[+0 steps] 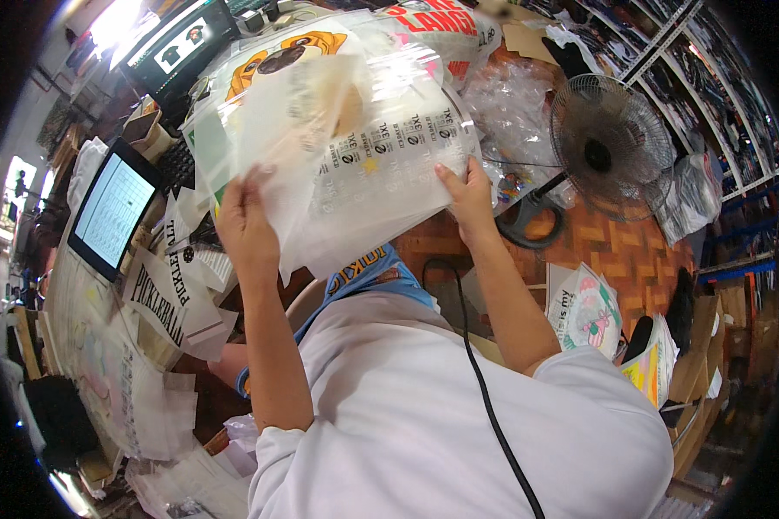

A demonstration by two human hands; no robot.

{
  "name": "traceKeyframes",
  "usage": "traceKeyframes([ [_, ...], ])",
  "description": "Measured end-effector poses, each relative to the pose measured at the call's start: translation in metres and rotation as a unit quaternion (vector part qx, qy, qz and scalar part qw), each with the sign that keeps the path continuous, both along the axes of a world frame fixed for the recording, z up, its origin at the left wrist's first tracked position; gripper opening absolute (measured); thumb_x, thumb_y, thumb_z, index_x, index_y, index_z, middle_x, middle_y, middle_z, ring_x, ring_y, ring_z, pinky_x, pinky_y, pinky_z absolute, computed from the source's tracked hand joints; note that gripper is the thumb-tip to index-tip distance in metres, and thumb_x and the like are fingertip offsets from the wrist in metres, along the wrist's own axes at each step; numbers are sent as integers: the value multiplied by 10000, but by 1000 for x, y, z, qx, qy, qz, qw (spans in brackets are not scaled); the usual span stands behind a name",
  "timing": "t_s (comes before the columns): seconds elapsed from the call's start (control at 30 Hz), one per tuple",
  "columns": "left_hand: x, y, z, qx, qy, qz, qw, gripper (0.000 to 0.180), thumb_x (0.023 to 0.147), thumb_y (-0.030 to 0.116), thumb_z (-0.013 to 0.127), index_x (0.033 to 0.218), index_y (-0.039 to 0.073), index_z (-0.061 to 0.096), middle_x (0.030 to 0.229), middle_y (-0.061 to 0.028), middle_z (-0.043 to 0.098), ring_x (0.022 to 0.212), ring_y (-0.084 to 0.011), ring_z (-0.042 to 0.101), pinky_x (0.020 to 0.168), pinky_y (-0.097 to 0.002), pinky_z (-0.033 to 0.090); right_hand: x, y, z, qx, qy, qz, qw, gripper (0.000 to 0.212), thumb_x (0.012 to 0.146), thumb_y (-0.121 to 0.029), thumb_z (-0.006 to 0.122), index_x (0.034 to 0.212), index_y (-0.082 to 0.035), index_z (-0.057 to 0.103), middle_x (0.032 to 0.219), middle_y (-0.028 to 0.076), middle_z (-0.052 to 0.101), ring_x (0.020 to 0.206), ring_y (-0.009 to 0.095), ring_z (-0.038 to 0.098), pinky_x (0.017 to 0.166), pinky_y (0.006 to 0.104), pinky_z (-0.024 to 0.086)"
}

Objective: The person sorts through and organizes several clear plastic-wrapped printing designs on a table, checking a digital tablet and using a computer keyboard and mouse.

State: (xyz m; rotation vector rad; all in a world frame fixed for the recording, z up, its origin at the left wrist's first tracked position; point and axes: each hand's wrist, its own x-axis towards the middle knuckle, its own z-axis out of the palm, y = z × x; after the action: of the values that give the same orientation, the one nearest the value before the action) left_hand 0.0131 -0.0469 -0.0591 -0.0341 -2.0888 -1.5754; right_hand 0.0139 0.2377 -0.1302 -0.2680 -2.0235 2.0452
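Currently holds thin, translucent film sheets [320, 195] at the upper centre of the frame, in front of the body. With the bare left hand [247, 227], pinches the lower left edge of a milky, nearly blank sheet [277, 173] between thumb and fingers. With the bare right hand [469, 199], pinches the right edge of a clear sheet [407, 160] printed with rows of small black labels and a yellow star, partly overlapped by the milky one. Cannot tell the number of layers in either grip. Near the top of the frame, just beyond the film, faces a pale sheet with an orange-and-brown cartoon dog [325, 41]. At upper left, has a dark-framed monitor [182, 54]; below it, at left, a black tablet-like screen [114, 208] near white paper strips with bold black lettering [158, 298]. At upper right, has a round, dark wire-caged fan [610, 143] over a brown parquet floor [636, 259], beside crumpled clear plastic [511, 95]. Wears a white short-sleeved shirt [407, 389], crossed by a black cable [486, 389].
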Motion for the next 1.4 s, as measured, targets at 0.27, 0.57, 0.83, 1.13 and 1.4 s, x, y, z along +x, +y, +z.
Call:
traceKeyframes([
  [0.27, 15, -15, 7, 164, 87, 99, 978, 313, 1033, 147, 342, 1210, -42, 518, 1183, -189, 620, 996, -251, 632, 847, -339, 533, 14, 4, 1, 145, 15, -123, 982, 497, 792, -279, 747, 1134, 30, 559, 1084, 183, 614, 938, 296, 616, 847, 392, 483],
  [0.57, 24, 7, -10, 15, 69, 32, 997, 324, 1021, 114, 375, 1268, -48, 507, 1184, -153, 609, 1050, -250, 612, 914, -333, 487, 26, 11, 40, 507, 220, -160, 818, 253, 843, -205, 676, 893, 40, 641, 949, 178, 623, 843, 352, 610, 813, 364, 485],
  [0.83, 29, 54, -1, -190, 150, -132, 961, 396, 845, 65, 641, 1222, -29, 564, 1222, -220, 595, 1145, -343, 577, 959, -384, 454, -13, -75, 115, 340, 284, -40, 896, 286, 914, -232, 588, 762, 10, 584, 701, 175, 550, 638, 314, 548, 586, 402, 419],
  [1.13, 27, 52, -23, -101, 116, -98, 983, 207, 867, 11, 597, 1063, -57, 605, 881, -184, 676, 788, -316, 672, 744, -332, 509, 2, -89, 138, 368, 292, 12, 883, 289, 876, -193, 635, 670, -17, 536, 624, 139, 513, 570, 299, 532, 519, 396, 403],
  [1.4, 35, 56, -25, -102, 108, -158, 976, 155, 828, -17, 583, 979, -44, 606, 861, -182, 633, 776, -268, 643, 717, -305, 484, 11, -120, 142, 291, 312, 93, 899, 225, 883, -172, 627, 738, -15, 556, 682, 130, 519, 594, 306, 545, 538, 382, 426],
])
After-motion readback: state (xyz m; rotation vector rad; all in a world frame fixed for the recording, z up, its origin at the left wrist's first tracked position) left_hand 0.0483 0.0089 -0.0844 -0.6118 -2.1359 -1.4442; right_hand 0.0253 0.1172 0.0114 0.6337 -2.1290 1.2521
